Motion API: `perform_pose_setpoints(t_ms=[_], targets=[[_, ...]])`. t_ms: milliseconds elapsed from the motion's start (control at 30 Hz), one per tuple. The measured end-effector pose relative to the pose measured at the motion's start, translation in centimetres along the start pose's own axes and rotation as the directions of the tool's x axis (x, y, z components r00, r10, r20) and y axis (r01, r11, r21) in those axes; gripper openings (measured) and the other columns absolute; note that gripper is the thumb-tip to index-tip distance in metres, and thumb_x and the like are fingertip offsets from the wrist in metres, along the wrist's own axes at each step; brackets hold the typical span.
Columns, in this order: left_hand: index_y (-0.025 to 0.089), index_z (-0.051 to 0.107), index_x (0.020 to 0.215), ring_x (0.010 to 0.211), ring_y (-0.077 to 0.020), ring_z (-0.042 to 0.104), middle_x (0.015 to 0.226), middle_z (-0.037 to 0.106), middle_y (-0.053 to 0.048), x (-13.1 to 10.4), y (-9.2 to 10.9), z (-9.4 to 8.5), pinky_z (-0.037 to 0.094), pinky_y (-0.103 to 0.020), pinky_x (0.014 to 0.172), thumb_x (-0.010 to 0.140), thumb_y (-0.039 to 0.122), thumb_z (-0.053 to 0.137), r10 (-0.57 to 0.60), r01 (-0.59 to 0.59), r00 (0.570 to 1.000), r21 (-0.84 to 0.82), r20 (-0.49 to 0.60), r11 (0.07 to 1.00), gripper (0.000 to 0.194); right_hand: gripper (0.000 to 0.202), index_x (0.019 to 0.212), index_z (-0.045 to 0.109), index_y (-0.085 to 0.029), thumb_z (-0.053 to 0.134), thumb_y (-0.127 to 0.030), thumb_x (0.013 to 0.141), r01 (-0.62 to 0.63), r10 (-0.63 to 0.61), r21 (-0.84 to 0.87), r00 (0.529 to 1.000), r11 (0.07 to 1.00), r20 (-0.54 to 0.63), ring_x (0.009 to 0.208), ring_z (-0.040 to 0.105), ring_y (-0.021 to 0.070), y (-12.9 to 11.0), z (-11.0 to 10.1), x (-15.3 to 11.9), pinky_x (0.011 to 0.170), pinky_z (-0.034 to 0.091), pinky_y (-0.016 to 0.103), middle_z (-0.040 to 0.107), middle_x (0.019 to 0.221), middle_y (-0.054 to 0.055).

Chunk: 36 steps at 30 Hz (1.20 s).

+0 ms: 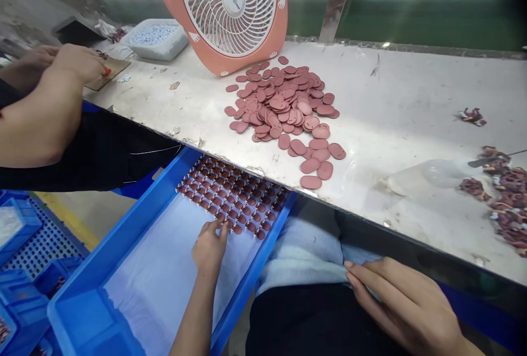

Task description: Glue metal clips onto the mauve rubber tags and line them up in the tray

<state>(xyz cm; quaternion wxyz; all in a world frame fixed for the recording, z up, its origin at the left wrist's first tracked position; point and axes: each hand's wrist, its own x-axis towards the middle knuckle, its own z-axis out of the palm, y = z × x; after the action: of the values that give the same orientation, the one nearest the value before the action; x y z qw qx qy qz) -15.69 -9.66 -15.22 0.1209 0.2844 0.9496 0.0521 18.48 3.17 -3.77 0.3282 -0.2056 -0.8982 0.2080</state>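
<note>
reaches down with the left hand (209,249) into the blue tray (88,317), holding thumb and fingertips narrow at the near edge of the rows of small brown pieces (222,191); cannot tell whether gripping one or only touching it. pinches a fold of light blue cloth (304,271) in the right hand (405,301), perhaps to hold it aside, well apart from the rows. has those rows spaced evenly at the far end, on a white liner (156,273), probably against scuffing and tangling, with bare liner towards the near end. has reddish oval discs (284,106) heaped loosely on the worktop (391,103), probably for easy reach, and an orange fan (234,1) upright just behind, probably for air. has dark brown clusters (510,196) gathered at the right, apparently apart to avoid mixing. shares the worktop with a co-worker's hands (76,65), over a brown board (117,72) at the left.
</note>
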Motion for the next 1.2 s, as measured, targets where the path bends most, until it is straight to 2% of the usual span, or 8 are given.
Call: perform_pose_setpoints(t_ms=[367,567,733,1000,1100,1200], targets=[[0.03,0.069,0.111,0.091,-0.0243,0.067,0.113,0.07,-0.004,-0.2,0.3,-0.6,0.047,-0.032,0.067,0.091,0.052,0.047,0.001,-0.001,1.0,0.014,0.0,1.0,0.037,0.011,0.106,0.061,-0.008,0.058,-0.002,0.098,0.017,-0.017,-0.015,1.0,1.0,0.006,0.072,0.057,0.0141,0.1,-0.1,0.3,0.067,0.044,0.028,0.06,0.09,0.007],[0.029,0.068,0.112,0.09,-0.0235,0.067,0.11,0.069,-0.004,0.1,1.8,-1.2,0.047,-0.031,0.067,0.089,0.054,0.048,-0.012,0.013,1.0,0.013,-0.021,1.0,0.04,0.012,0.107,0.062,-0.01,0.058,-0.003,0.098,0.004,-0.004,-0.017,1.0,1.0,0.006,0.072,0.058,0.0141,0.1,-0.1,0.2,0.067,0.045,0.028,0.061,0.091,0.006],[0.029,0.07,0.109,0.091,-0.0249,0.066,0.107,0.068,-0.004,1.1,3.1,-0.9,0.047,-0.033,0.066,0.088,0.052,0.049,0.0,0.0,1.0,0.02,-0.008,1.0,0.037,0.01,0.106,0.062,-0.007,0.058,-0.001,0.098,0.023,-0.023,-0.022,1.0,1.0,0.004,0.072,0.056,0.0132,0.1,-0.2,0.2,0.067,0.043,0.028,0.06,0.091,0.007],[0.027,0.069,0.11,0.09,-0.0223,0.065,0.106,0.068,-0.005,1.3,3.3,-0.6,0.048,-0.033,0.07,0.09,0.044,0.05,0.003,-0.003,1.0,0.005,-0.002,1.0,0.033,0.01,0.106,0.062,-0.009,0.057,-0.004,0.099,0.0,0.0,-0.026,1.0,1.0,-0.007,0.073,0.057,0.0137,0.2,-0.3,-0.1,0.066,0.045,0.027,0.061,0.091,0.007],[0.025,0.07,0.107,0.088,-0.0218,0.065,0.106,0.068,-0.005,1.4,3.4,-0.5,0.047,-0.033,0.069,0.089,0.041,0.051,0.012,-0.012,1.0,-0.018,-0.021,1.0,0.03,0.012,0.107,0.062,-0.009,0.058,-0.003,0.098,-0.001,0.001,-0.022,1.0,1.0,-0.013,0.071,0.058,0.0139,0.2,-0.2,-0.1,0.066,0.045,0.027,0.061,0.09,0.007],[0.027,0.073,0.099,0.081,-0.0218,0.065,0.097,0.07,-0.003,1.3,3.4,-0.7,0.046,-0.031,0.063,0.086,0.039,0.055,0.028,-0.033,0.996,-0.053,-0.079,0.998,0.025,0.013,0.109,0.062,-0.011,0.057,-0.004,0.098,-0.008,0.008,-0.027,1.0,1.0,-0.016,0.069,0.057,0.0137,0.2,-0.2,0.1,0.064,0.045,0.027,0.061,0.089,0.006]])
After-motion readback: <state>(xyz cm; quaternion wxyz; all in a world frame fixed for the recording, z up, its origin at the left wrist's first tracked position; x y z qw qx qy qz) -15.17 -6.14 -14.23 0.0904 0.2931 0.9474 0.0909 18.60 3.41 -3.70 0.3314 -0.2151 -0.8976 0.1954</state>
